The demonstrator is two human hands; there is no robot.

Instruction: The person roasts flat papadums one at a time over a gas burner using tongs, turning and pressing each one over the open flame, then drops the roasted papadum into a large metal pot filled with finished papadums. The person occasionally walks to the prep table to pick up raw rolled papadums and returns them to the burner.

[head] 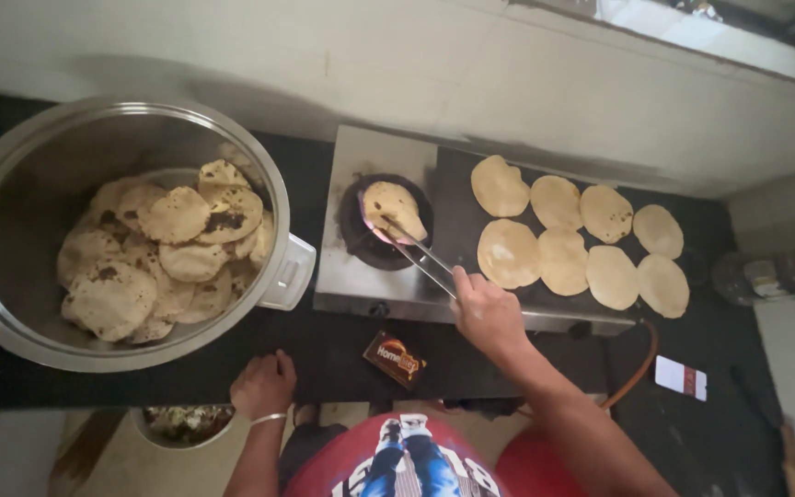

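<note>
Flatbread [395, 208] sits over the round burner [384, 224] of the stove [361, 276], pinched at its near edge by metal tongs [420, 258]. The right hand [487, 313] is closed around the tongs' handles, squeezing them together. To the right, a dark griddle [457, 198] carries eight more pale flatbreads [574, 241] in two rows (four behind, four in front), lying flat and close together.

At the left, a large steel pot [11, 267] stands on the black counter [324, 345]; it holds a loose heap of cooked flatbreads [154, 253], several with dark scorch marks, overlapping one another. The left hand [264, 385] rests on the counter's near edge with fingers curled in, holding nothing, a bangle on its wrist. A small dark box [395, 358] lies on the counter between the two hands. Below the counter edge, another small bowl [181, 425] shows partly; its contents are unclear.
</note>
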